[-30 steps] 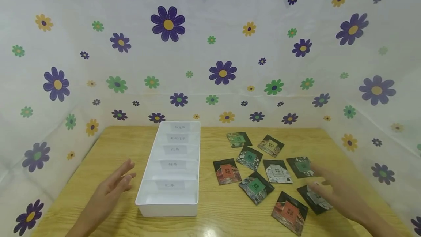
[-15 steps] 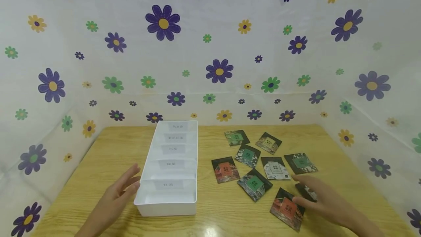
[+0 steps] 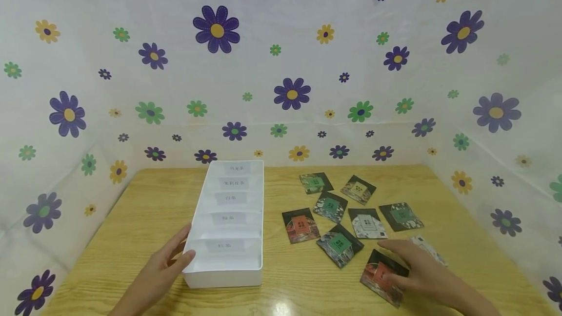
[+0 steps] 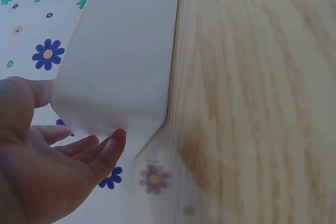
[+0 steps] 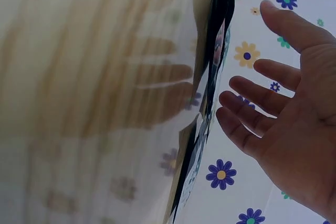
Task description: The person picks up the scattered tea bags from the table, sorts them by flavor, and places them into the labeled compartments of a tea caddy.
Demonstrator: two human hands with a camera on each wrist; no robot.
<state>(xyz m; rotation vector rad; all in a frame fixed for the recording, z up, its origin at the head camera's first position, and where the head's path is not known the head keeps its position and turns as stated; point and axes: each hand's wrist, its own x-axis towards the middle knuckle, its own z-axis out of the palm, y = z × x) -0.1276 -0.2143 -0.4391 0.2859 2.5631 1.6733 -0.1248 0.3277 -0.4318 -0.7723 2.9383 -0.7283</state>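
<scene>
A long white plastic box point(image 3: 223, 279) with several labelled compartments stands left of centre on the table. My left hand point(image 3: 160, 272) holds its near left corner, thumb at the rim and fingers along the outer side. In the left wrist view, the fingertips touch the white wall point(image 4: 115, 51). My right hand point(image 3: 423, 269) hovers over the nearest red-labelled tea packet point(image 3: 378, 282), fingers extended. The right wrist view has that hand point(image 5: 294, 114) apart from the packets' edges point(image 5: 210, 72). Partly behind the hand lies a pale patterned packet point(image 3: 432, 250).
Several flat tea packets lie right of the box, among them a red one point(image 3: 300, 226), a green one point(image 3: 340, 246), a white one point(image 3: 368, 223) and a yellow one point(image 3: 358, 189). Flower-patterned sheeting point(image 3: 254, 62) closes off the table's back and sides.
My left hand has moved right from beside the box onto its near corner. My right hand has moved left and nearer, from the right-hand packets to over the nearest red one.
</scene>
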